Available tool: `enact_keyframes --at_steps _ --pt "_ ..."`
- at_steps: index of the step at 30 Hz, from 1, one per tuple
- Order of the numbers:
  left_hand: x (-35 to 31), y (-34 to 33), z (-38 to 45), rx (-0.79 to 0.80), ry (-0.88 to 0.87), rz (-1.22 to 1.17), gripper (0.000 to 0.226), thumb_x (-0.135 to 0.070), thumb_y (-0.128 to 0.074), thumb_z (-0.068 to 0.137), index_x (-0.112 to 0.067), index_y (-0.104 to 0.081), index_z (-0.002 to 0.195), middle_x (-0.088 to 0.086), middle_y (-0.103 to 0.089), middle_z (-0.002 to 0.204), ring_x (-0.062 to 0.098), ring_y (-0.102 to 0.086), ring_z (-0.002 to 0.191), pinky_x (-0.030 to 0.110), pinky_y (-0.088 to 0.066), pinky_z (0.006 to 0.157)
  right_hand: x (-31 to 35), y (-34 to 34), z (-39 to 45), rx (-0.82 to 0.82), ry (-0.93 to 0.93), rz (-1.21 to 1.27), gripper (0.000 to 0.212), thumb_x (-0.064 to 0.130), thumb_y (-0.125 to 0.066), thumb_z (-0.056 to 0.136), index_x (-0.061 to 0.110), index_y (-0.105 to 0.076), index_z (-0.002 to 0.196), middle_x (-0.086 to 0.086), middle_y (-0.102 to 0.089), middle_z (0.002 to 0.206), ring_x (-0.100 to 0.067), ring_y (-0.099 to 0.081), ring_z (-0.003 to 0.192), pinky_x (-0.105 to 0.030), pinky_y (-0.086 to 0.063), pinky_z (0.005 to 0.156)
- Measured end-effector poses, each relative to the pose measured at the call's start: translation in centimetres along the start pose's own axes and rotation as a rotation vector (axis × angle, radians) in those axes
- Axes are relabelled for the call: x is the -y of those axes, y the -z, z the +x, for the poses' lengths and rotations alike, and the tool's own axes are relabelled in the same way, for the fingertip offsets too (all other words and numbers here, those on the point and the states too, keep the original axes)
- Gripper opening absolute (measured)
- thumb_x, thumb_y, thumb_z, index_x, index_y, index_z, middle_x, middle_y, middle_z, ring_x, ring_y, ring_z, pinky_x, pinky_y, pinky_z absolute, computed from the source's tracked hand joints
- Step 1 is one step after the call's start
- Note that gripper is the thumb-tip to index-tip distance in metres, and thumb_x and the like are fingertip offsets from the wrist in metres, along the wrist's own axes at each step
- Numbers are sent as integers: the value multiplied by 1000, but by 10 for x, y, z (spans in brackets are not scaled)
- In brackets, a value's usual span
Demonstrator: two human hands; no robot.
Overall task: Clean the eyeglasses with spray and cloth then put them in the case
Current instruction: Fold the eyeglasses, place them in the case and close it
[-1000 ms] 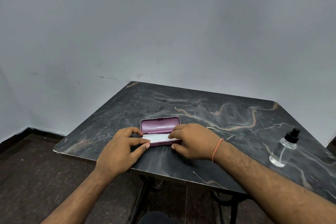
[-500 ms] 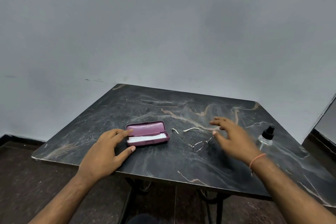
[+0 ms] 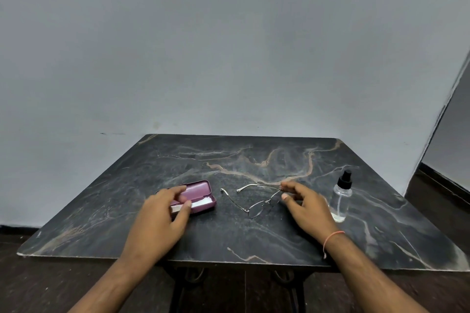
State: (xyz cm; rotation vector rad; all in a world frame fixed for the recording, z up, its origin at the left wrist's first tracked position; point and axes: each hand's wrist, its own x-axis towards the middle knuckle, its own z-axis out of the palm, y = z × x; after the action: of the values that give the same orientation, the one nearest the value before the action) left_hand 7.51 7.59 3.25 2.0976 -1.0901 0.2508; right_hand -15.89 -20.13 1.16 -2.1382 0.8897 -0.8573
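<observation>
Table edges: the dark marble table (image 3: pixel 254 241) showed its near edge and both side edges; its far edge stood at the grey wall (image 3: pixel 229 46).
Open room: the back half of the tabletop was bare, and a bare strip ran along the near edge in front of both wrists.
Eyeglasses: the thin-framed eyeglasses (image 3: pixel 254 202) lay in the middle of the table, arms unfolded, between the case and the bottle.
Right hand: the right hand (image 3: pixel 306 207) reached to the right end of the frame, fingers apart; thumb and forefinger were at the temple, but I could not tell if they already pinched it.
Left hand: the left hand (image 3: pixel 162 216) lay over the purple case (image 3: pixel 197 194), fingers loosely spread, the thumb on the white cloth (image 3: pixel 201 203) inside.
Case: it stood open, lid raised toward the wall; its left part was hidden by the hand.
Spray bottle: the clear spray bottle (image 3: pixel 342 198) with a black head stood upright just beside the right hand, a little liquid at the bottom.
Hard to see: the lenses were almost invisible against the dark stone.
Room: dark floor (image 3: pixel 38 284) below, a wall corner at the right.
</observation>
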Motion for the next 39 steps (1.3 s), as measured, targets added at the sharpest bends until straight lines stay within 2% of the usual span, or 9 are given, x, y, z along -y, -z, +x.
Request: enact_keyframes --at_steps 3,7,12,15,24,30,33,36,39 --pt "-41 -14 16 194 118 -70 24 -37 -67 102 -20 -77 116 -10 -81 104 15 -75 103 30 -52 87 1 0 -1 12 -9 60 33 15 -77 100 30 -76 129 22 -79 111 6 -72 102 -21 -57 97" --pt "-73 -31 37 382 117 166 41 -43 -59 106 -11 -66 80 -1 -66 70 22 -64 76 34 -43 68 -2 1 -2 12 -12 119 33 12 -77 99 28 -76 128 16 -80 107 10 -70 100 -4 -50 84" --pt "-78 -44 57 474 185 199 41 -42 -66 103 -7 -82 89 8 -80 84 24 -74 84 31 -55 76 -4 0 -3 27 -2 172 34 10 -79 97 25 -78 128 13 -81 106 8 -72 98 -5 -51 85" --pt "-75 -49 59 476 223 129 32 -38 -71 101 -14 -86 86 5 -84 84 17 -69 67 30 -62 80 -6 0 -3 29 2 202 34 10 -81 96 25 -78 127 12 -82 105 5 -73 98 -7 -53 87" --pt "-70 -57 63 450 257 48 23 -25 -70 97 -23 -82 77 -12 -62 42 -7 -52 34 17 -42 53 -6 0 -6 35 50 243 30 7 -82 95 31 -81 114 20 -82 97 5 -73 87 -6 -50 78" --pt "-81 -59 62 506 150 -36 18 -19 -73 96 -25 -88 105 -19 -83 103 -2 -73 93 19 -54 90 -5 2 -8 45 63 256 31 11 -84 94 36 -80 111 23 -81 98 2 -73 88 -7 -52 79" --pt "-79 -64 61 526 84 -10 19 -31 -71 101 -24 -88 102 -24 -81 113 -3 -73 93 17 -54 81 -4 2 -8 46 64 260 30 11 -84 94 36 -81 111 21 -82 98 2 -73 88 -7 -52 78" --pt "-75 -66 61 565 58 -45 38 -44 -68 104 -11 -84 94 -23 -83 97 6 -77 83 27 -59 76 -4 2 -9 47 64 256 30 11 -83 94 36 -81 111 24 -81 97 4 -71 88 -7 -50 78" --pt "-71 -67 57 608 4 -98 49 -46 -67 104 -2 -74 83 -21 -58 58 5 -54 56 27 -46 64 -3 2 -9 46 65 247 28 12 -84 94 35 -81 110 27 -79 95 6 -69 85 -6 -49 77"
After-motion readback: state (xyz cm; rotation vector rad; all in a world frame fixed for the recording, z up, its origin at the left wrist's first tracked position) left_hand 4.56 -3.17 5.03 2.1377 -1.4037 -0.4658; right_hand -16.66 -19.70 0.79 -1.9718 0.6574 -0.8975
